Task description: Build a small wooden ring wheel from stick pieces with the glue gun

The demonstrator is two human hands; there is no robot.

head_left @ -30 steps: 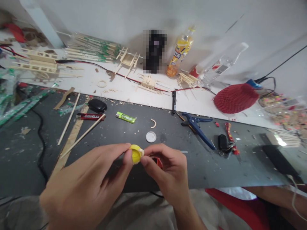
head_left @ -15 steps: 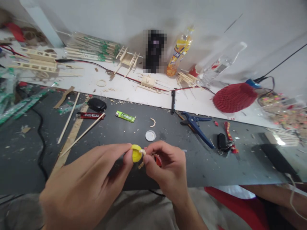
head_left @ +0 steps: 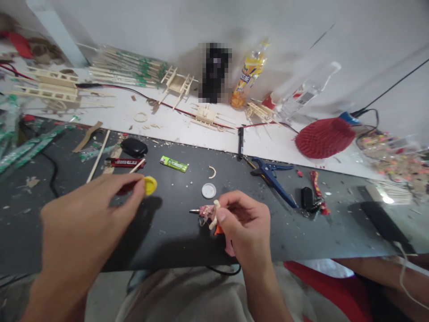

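My left hand [head_left: 97, 219] pinches a small round yellow cap [head_left: 150, 185] between thumb and fingers, raised over the dark tabletop. A short curved pale piece [head_left: 213, 221], apparently wood, is held between the thumb and forefinger of my right hand [head_left: 246, 226]. Beneath that hand lies a pink glue gun [head_left: 207, 210] with a metal nozzle pointing left; my fingers cover part of it. Just beyond sits a white round cap [head_left: 208, 191], and behind it rests another pale curved piece [head_left: 212, 172].
A green lighter [head_left: 174, 163] and a red lighter [head_left: 124, 163] lie left of centre. Blue-handled cutters [head_left: 273, 179] and keys [head_left: 310, 199] are to the right. Small wooden cart models [head_left: 177, 86], a drink bottle [head_left: 250, 74] and a red knitted item [head_left: 325, 137] line the back.
My left hand has moved left with the yellow cap, away from the right hand. The curved piece stays in my right hand, and the glue gun below is now more visible.
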